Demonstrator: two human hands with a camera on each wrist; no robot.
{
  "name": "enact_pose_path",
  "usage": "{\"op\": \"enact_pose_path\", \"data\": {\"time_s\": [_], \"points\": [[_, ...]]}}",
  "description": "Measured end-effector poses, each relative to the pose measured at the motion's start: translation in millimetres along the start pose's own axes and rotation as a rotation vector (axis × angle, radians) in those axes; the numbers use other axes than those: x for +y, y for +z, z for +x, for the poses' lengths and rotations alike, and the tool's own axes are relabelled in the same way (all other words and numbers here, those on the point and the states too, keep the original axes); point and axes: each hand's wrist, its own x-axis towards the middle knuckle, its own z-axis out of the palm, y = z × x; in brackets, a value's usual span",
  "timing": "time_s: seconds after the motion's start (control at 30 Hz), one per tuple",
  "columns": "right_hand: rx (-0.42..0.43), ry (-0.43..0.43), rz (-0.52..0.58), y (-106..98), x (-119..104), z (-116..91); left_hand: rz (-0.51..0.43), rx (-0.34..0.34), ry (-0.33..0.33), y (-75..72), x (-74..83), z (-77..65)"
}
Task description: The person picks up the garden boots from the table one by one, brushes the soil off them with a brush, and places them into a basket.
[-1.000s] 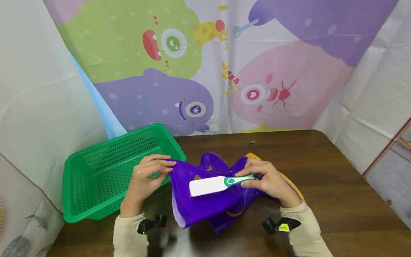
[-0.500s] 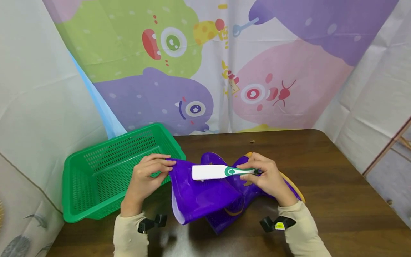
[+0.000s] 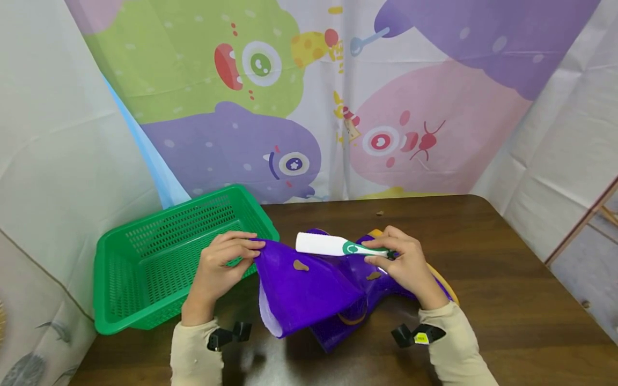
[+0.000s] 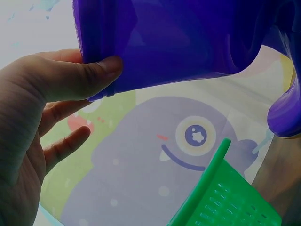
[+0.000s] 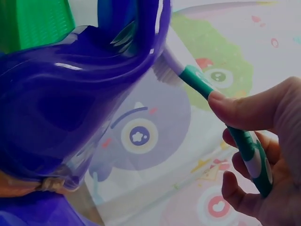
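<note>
A purple rain boot (image 3: 309,295) lies on its side, its white-lined opening facing left. My left hand (image 3: 224,262) pinches the top edge of its shaft between thumb and fingers, as the left wrist view also shows. Brown patches (image 3: 300,265) mark the purple surface. In my right hand (image 3: 403,262) is a white-and-green brush (image 3: 321,244), gripped by its handle, its head at the far edge of the shaft. Bristles (image 5: 167,73) face the boot in the right wrist view. Another purple boot (image 3: 330,335) shows partly beneath, mostly hidden, and a yellow-orange sole edge (image 3: 441,281) appears at the right.
A green plastic basket (image 3: 140,300) stands on the left, close behind my left hand. The brown wooden table (image 3: 512,300) reaches to the right, with a small brown scrap (image 3: 380,213) near its back edge. Behind it hangs a cartoon-printed curtain (image 3: 328,80).
The brush has moved from the middle of the shaft toward its far edge, uncovering a brown patch on the boot. My left hand keeps its hold in the same place.
</note>
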Motion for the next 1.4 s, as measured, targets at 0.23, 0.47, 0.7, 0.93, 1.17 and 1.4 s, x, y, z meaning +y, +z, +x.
{"op": "enact_pose_path", "data": {"time_s": [0.23,0.47,0.7,0.93,1.17,1.4], "points": [[-0.181,0.040,0.268,-19,-6,3,-0.002,0.002,0.000,0.1,-0.8,0.2],[-0.342,0.058,0.410,-37,0,-1,-0.013,0.004,0.008,1.5,-1.6,1.1],[-0.287,0.083,0.306,-23,3,-2,-0.018,0.008,0.011,2.6,-1.6,1.2],[-0.215,0.164,0.361,1,-6,-1,-0.031,0.009,0.013,5.7,-0.6,1.1],[-0.132,0.193,0.238,14,-15,0,-0.025,0.004,0.007,5.2,0.8,1.3],[-0.058,0.228,0.134,19,-34,6,-0.034,0.005,0.008,6.4,0.9,2.3]]}}
